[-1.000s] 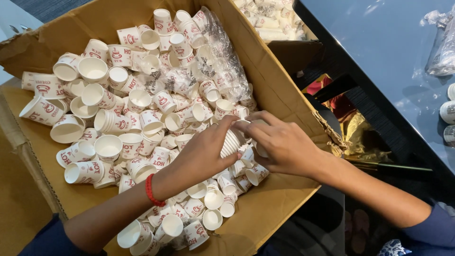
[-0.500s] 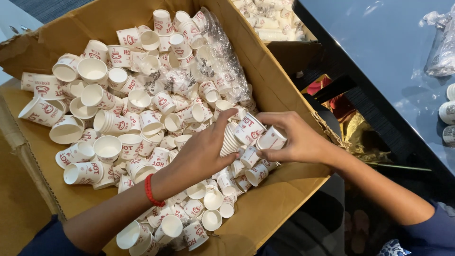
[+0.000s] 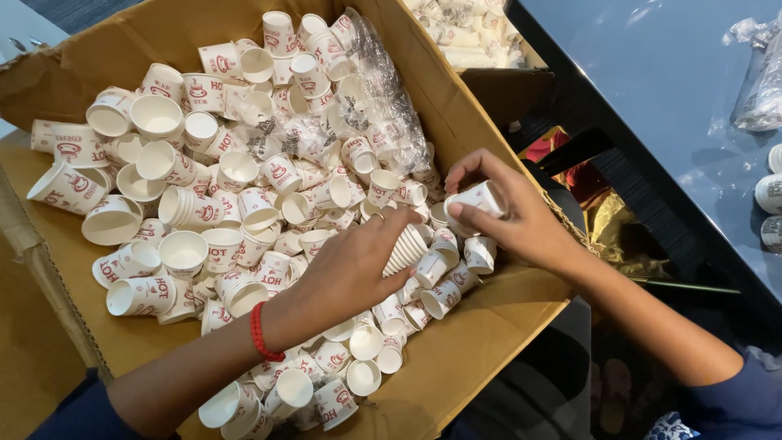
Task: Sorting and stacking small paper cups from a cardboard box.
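A large cardboard box (image 3: 456, 358) is full of small white paper cups with red print. My left hand (image 3: 350, 273), with a red band at the wrist, is closed around a nested stack of cups (image 3: 405, 247) that points right. My right hand (image 3: 509, 213) pinches a single paper cup (image 3: 476, 198) just above and to the right of the stack's open end. The stack's lower part is hidden in my left palm.
A crumpled clear plastic sleeve (image 3: 371, 110) with cups inside lies at the back of the box. A dark glossy table (image 3: 668, 98) runs along the right, with a plastic bag (image 3: 762, 81) and white containers (image 3: 770, 191) on it. Red and gold wrapping (image 3: 603, 220) lies beside the box.
My right hand has lifted a single cup out of the pile and raised it slightly up and to the right. My left hand stays on the stack.
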